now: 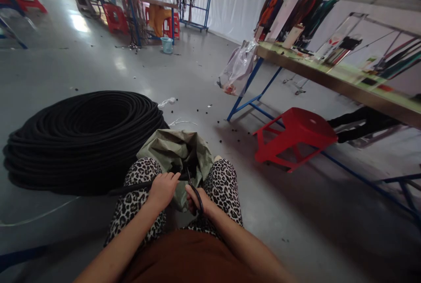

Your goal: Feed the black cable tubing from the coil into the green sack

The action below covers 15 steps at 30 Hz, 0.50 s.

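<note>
My left hand is closed around a thick black cord, which runs leftward over my knee toward a big coil of the same black cord on the floor. A short end of it sticks out past my fingers. In my right hand is a pair of scissors with black handles, its blades up at that cord end. Whether the blades touch the cord I cannot tell. Between my knees stands an open grey-green sack with dark pieces inside, too shadowed to make out.
A red stool stands to the right beside a long worktable on blue legs. A plastic bag hangs at its corner. Small black bits and white string lie on the floor. Farther back is a light-blue basket.
</note>
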{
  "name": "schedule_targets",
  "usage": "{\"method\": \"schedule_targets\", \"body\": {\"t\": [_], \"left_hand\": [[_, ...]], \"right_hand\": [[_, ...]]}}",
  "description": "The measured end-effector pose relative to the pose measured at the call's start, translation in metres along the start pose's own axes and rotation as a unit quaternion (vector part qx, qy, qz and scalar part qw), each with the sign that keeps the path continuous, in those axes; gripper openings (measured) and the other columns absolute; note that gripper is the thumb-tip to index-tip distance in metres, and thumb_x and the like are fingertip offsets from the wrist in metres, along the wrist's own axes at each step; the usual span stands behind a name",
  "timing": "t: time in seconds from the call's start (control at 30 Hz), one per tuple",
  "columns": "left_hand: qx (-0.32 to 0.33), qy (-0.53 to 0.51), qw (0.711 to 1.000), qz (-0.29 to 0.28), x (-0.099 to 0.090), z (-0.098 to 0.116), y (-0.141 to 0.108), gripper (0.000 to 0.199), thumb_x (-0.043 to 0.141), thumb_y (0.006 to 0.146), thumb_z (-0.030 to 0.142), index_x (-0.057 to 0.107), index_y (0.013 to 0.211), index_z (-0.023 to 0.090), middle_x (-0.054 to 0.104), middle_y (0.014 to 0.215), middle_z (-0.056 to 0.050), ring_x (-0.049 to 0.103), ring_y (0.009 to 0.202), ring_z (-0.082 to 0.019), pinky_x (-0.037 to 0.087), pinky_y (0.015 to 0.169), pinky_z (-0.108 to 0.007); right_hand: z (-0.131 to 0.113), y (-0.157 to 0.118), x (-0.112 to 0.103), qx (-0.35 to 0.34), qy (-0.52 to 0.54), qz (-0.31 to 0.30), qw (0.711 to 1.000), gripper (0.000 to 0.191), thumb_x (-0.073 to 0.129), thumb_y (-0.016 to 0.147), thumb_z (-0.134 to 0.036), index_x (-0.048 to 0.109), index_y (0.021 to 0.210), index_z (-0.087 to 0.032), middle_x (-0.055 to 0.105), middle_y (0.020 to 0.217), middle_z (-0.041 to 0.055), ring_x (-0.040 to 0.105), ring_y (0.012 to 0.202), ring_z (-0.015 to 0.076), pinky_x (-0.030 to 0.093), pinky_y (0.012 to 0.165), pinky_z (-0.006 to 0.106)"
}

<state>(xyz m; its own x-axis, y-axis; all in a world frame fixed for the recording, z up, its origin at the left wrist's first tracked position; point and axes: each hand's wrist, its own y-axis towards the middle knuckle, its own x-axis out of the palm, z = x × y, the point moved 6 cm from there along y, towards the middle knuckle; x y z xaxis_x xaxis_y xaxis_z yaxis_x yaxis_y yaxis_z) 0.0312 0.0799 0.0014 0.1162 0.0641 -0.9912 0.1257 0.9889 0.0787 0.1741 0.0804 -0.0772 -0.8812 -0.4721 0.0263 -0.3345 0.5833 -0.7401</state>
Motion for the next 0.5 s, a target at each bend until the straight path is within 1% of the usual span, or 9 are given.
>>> {"method": "schedule_targets", "body": {"t": [0.13,0.27,0.37,0.5], "left_hand": [[-0.008,0.002,1.0,-0.001,0.0003,0.0013,0.0002,0.031,0.045,0.096,0.024,0.067,0.118,0.018,0.072,0.096,-0.01,0.065,0.09,-0.025,0.042,0.077,-0.038],[-0.011,-0.001,1.0,0.009,0.0004,0.0013,0.0004,0.031,0.044,0.097,0.024,0.067,0.116,0.018,0.072,0.095,-0.01,0.065,0.089,-0.025,0.042,0.077,-0.039],[-0.016,-0.01,1.0,0.015,0.0,0.0002,0.001,0.03,0.045,0.096,0.023,0.067,0.115,0.019,0.071,0.093,-0.01,0.065,0.088,-0.025,0.042,0.077,-0.038],[-0.019,-0.011,1.0,0.018,-0.0014,-0.0004,0.002,0.029,0.047,0.094,0.023,0.068,0.114,0.018,0.071,0.092,-0.01,0.065,0.087,-0.024,0.041,0.076,-0.037]], "right_hand": [[-0.0013,-0.001,-0.0015,-0.011,-0.031,0.02,0.999,0.046,0.048,0.1,-0.05,0.052,0.069,-0.016,0.046,0.044,-0.0044,0.044,0.032,0.01,0.037,0.035,0.02],[-0.0005,-0.0016,-0.0033,-0.012,-0.046,0.036,0.998,0.047,0.052,0.097,-0.053,0.051,0.067,-0.017,0.044,0.042,-0.0051,0.042,0.03,0.0098,0.035,0.033,0.02],[0.0008,-0.0011,-0.0044,-0.016,-0.058,0.041,0.997,0.044,0.051,0.098,-0.049,0.052,0.067,-0.017,0.041,0.04,-0.0058,0.04,0.03,0.0099,0.035,0.034,0.021],[0.0007,0.0008,-0.0057,-0.042,-0.084,0.045,0.995,0.043,0.052,0.097,-0.045,0.054,0.066,-0.016,0.04,0.039,-0.0054,0.042,0.032,0.0101,0.036,0.036,0.02]]}}
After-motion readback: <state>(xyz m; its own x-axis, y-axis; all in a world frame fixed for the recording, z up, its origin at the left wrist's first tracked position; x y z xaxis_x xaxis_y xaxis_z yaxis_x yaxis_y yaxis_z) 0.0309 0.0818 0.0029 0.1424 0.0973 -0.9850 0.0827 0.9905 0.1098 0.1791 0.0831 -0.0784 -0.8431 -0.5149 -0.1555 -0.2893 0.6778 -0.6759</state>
